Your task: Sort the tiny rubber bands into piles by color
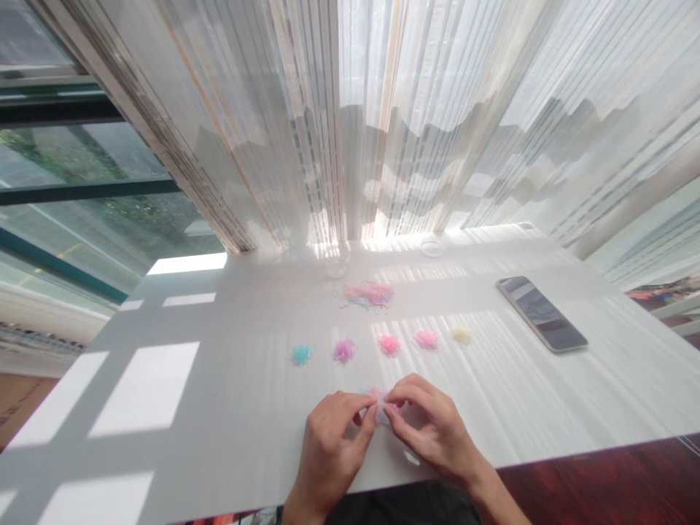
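Thumb and forefinger of my left hand (335, 445) are pinched together at the table's front, over a small mixed pile of thin coloured bands (372, 392). My right hand (432, 423) pinches close beside it, the fingertips nearly touching. What lies between the fingertips is too small to make out. Beyond the hands, a row of small piles runs from left to right: teal (301, 354), purple (344, 351), coral pink (389, 345), light pink (425, 340) and pale yellow (461, 335). Behind them lies a larger mixed pile (369, 294).
A clear round container (336, 262) stands at the back of the white table (235, 423), with a clear round lid (432, 248) to its right. A phone (541, 313) lies on the right. Striped curtains (361, 131) hang along the back edge.
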Demonstrator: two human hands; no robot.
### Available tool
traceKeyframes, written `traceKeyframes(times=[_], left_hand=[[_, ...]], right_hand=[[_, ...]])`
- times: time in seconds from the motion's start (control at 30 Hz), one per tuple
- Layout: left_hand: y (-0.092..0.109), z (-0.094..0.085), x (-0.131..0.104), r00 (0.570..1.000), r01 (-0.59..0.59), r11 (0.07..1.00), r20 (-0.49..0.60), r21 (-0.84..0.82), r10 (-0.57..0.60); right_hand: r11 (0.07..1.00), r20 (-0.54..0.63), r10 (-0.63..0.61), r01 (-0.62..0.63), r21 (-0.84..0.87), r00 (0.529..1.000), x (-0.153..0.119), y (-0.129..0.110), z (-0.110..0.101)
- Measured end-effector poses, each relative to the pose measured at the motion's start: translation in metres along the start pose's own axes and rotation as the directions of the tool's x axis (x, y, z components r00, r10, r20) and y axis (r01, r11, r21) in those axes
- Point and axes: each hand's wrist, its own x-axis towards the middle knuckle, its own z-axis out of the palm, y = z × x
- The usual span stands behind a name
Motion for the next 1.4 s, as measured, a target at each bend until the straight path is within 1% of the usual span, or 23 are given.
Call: traceKeyframes(times=[0.37,0.67,0.93,1.4], left_hand=[[-0.0042,-0.0001,-0.0007,1.0,-0.01,1.0,0.0,0.0,0.01],[-0.0011,-0.0001,-0.0009,1.0,-0.004,1.0,0.012,-0.002,0.004],[0.0001,-0.0011,0.0009,1.0,0.004,1.0,0.014,0.01,-0.005],[0.0023,-0.0015,0.0017,1.0,0.011,1.0,0.008,0.001,-0.011]], right_hand=[[1.0,-0.024,0.002,-0.002,-0.017,1.0,0.0013,0.0,0.0034],[1.0,-0.004,0.022,-0.022,-0.004,1.0,-0.0015,-0.0008,0.0004],[1.0,-0.022,-0.006,0.006,-0.021,1.0,0.0,-0.0001,0.0019],[1.0,0.002,0.003,-0.003,-0.001,1.0,0.0001,-0.0004,0.0016]])
